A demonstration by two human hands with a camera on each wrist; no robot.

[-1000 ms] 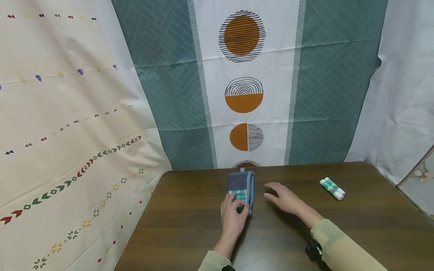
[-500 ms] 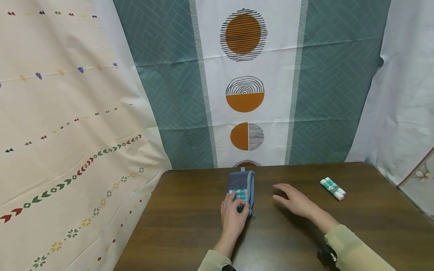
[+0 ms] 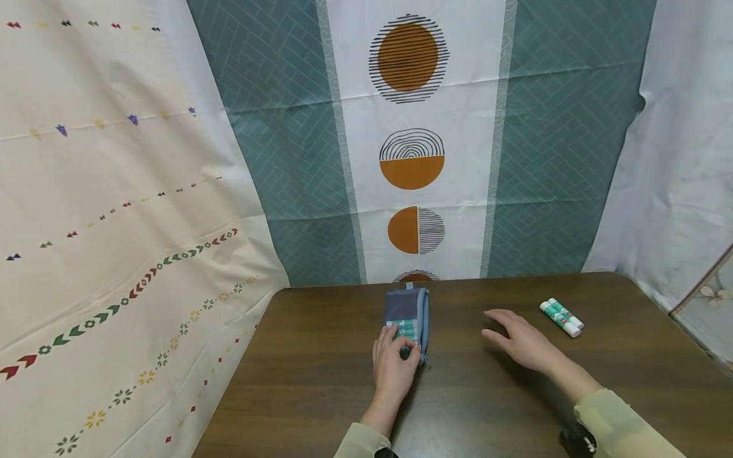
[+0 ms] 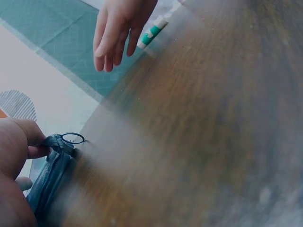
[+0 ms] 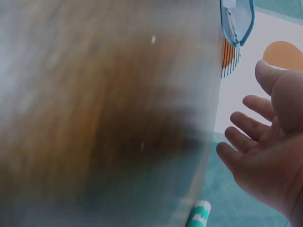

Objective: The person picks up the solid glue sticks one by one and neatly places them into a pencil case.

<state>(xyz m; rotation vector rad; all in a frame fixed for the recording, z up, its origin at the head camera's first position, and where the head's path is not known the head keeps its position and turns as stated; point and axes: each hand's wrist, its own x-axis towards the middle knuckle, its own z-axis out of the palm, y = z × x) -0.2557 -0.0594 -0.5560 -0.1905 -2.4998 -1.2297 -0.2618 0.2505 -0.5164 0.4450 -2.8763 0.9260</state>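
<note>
No readable text; tube labels too small.

This is a tabletop nook walled in by hanging cloths; what kind of room holds it cannot be told. A cream cloth with rows of small coloured motifs covers the left, a teal-and-white cloth with orange circles the upper middle, and a creased white cloth the upper right, around a dark brown wood-grain table at lower middle.

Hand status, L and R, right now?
Left hand: closed, thumb and finger pinching the near end of the zip pouch.
Right hand: open, fingers relaxed, holding nothing.
</note>
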